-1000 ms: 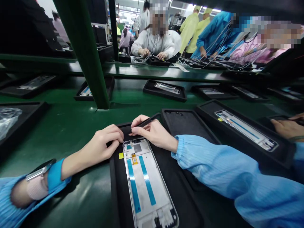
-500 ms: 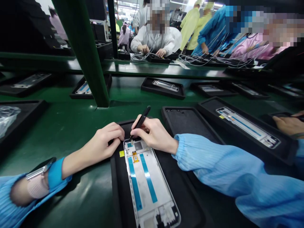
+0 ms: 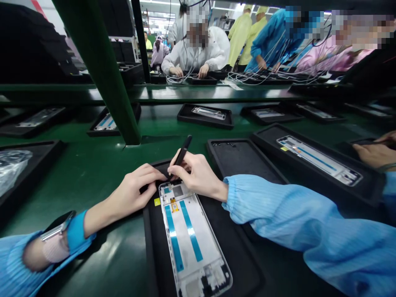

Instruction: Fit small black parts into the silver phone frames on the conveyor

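A silver phone frame (image 3: 193,235) with two blue strips and an orange flex piece lies in a black tray (image 3: 151,251). My right hand (image 3: 198,173) grips a black pen-like tool (image 3: 185,150), its tip down at the frame's top edge. Beside that edge is my left hand (image 3: 139,185), fingers bent together, fingertips close to the tool tip; whether something small is between them is hidden. A yellow tab (image 3: 157,201) sticks out at the frame's left side.
Right of the tray lie a black tray with small parts (image 3: 235,154) and another holding a phone frame (image 3: 321,161). A green post (image 3: 105,74) rises at back left. More trays stand behind; a person's hand (image 3: 374,154) is at far right.
My left fingertips have moved slightly right, closer to the tool tip. The tool stands a little more upright in my right hand. The whole view has shifted slightly.
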Motion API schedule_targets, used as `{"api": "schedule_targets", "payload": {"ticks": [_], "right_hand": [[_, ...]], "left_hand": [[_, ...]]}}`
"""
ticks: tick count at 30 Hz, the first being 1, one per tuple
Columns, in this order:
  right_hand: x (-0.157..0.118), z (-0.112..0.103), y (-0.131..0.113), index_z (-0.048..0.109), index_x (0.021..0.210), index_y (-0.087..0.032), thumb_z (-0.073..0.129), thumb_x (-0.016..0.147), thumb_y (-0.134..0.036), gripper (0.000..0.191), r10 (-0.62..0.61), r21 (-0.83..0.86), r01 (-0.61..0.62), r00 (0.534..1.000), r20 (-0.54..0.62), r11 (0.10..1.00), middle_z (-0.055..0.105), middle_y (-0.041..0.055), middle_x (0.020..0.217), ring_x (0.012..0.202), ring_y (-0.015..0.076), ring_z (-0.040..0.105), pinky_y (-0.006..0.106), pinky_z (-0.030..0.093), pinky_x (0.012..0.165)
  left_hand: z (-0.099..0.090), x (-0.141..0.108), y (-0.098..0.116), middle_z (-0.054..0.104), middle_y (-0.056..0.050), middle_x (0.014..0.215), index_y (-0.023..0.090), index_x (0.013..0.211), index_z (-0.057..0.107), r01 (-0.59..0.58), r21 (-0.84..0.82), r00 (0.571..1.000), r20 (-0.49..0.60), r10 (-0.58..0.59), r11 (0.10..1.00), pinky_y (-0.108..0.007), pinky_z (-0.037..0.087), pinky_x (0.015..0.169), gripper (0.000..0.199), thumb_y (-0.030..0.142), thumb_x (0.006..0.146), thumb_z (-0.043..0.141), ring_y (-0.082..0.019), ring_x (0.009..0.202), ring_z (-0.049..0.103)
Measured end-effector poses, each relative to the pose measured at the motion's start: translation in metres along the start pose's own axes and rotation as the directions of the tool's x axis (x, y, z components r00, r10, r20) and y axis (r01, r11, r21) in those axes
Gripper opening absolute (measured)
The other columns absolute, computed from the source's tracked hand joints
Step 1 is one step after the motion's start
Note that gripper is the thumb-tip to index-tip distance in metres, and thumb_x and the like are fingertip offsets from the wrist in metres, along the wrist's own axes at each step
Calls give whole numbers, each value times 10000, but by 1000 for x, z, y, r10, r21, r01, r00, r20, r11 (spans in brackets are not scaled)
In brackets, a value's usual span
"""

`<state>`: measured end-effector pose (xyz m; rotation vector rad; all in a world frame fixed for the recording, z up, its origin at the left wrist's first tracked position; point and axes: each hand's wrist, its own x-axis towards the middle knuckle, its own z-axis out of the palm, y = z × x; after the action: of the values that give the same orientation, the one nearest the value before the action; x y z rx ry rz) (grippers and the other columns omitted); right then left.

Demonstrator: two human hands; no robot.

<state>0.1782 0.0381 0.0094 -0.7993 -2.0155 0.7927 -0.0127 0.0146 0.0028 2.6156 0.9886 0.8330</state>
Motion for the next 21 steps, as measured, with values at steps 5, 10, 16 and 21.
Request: {"api": "schedule_targets", "payload": {"ticks": [5, 10, 16, 21], "right_hand": [[-1, -2, 4, 531, 724, -155, 540, 807, -190, 91, 30, -48, -30, 1000, 6, 998, 581, -8, 653, 563, 112, 565, 228, 449, 554], [-3, 1, 5, 526, 739, -158, 521, 815, -187, 81, -83, -110, 85, 996, 26, 990, 587, 2, 679, 601, 120, 569, 237, 455, 593], [-4, 0, 5, 532, 763, -155, 500, 829, -189, 80, -187, -168, 192, 981, 43, 967, 595, 21, 720, 634, 129, 576, 238, 458, 612], [-4, 2, 5, 531, 739, -158, 522, 818, -199, 90, -99, -159, 100, 995, 8, 982, 571, 1, 679, 570, 108, 542, 222, 434, 577]], "left_hand": [[2, -1, -2, 639, -59, 906, 137, 924, 628, -24, -21, 1000, 7, 24, 999, -274, 486, 759, 256, 54, 828, 405, -161, 878, 558], [2, -2, -1, 633, -61, 888, 143, 895, 639, -18, -34, 1000, -2, 18, 999, -282, 494, 732, 260, 63, 829, 400, -160, 855, 557], [0, -2, 2, 629, -66, 883, 146, 871, 634, -49, 1, 998, 25, 49, 999, -308, 492, 754, 272, 64, 834, 378, -170, 866, 549], [-1, -2, 3, 623, -92, 970, 138, 953, 628, -106, 113, 990, 102, 94, 988, -352, 471, 812, 297, 83, 865, 350, -192, 926, 532]]}}
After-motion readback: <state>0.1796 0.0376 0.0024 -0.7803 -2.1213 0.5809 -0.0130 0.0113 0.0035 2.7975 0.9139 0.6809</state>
